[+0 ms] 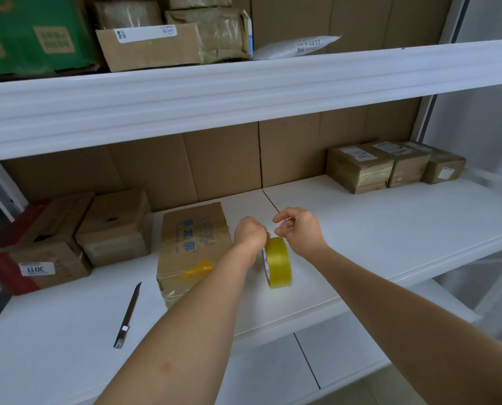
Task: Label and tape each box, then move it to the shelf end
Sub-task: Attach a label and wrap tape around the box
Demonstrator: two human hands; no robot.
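bare shelf (360,229) right of tape roll (277,263), box (191,247) blocking left

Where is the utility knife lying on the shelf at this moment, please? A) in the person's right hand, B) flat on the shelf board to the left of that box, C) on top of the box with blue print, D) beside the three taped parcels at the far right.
B: the utility knife lies flat on the white shelf board, left of the box with blue print, and neither hand touches it.
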